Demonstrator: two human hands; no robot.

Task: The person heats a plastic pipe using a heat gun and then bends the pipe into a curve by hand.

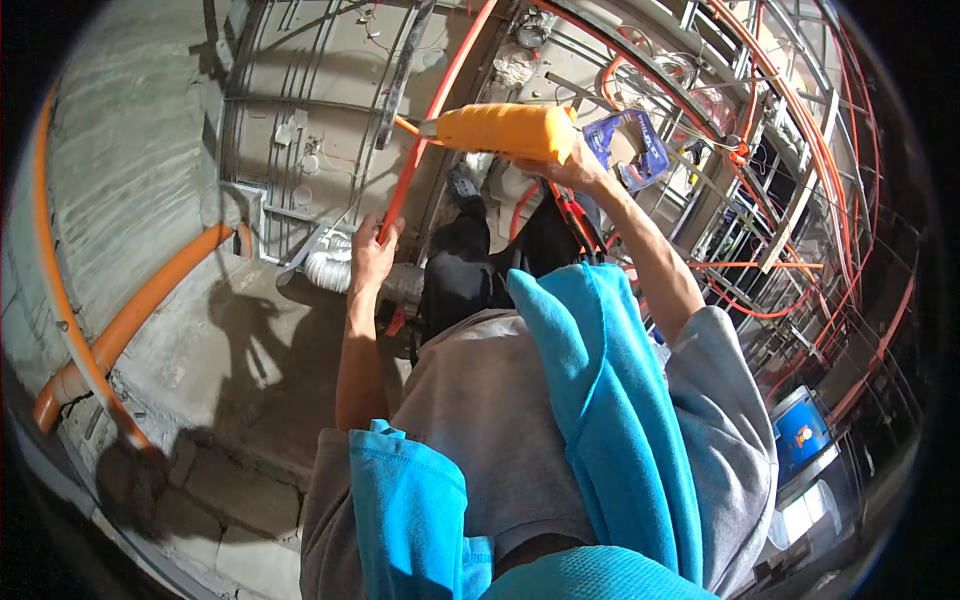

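Note:
My left hand (pixel 374 250) is closed around a long orange-red plastic pipe (pixel 416 158) that slants up and away to the far side. In my right hand (pixel 577 172) is a yellow-orange heat gun (pixel 505 130), its handle mostly covered by my fingers. Its grey metal nozzle points left and sits right at the pipe; whether they touch I cannot tell. Just right of that hand lies a blue, frame-shaped item (pixel 632 150), partly behind my wrist. Red-handled pliers or cutters (pixel 572 215) hang by my right thigh.
Metal studs and rails (pixel 320 105) stretch across the far side. Orange tubing and tangled cables (pixel 680 75) crowd the right. A thick orange pipe (pixel 150 295) leans along the concrete at left. Below my left hand is a silver flexible duct (pixel 335 262). A blue bucket (pixel 802 432) stands lower right.

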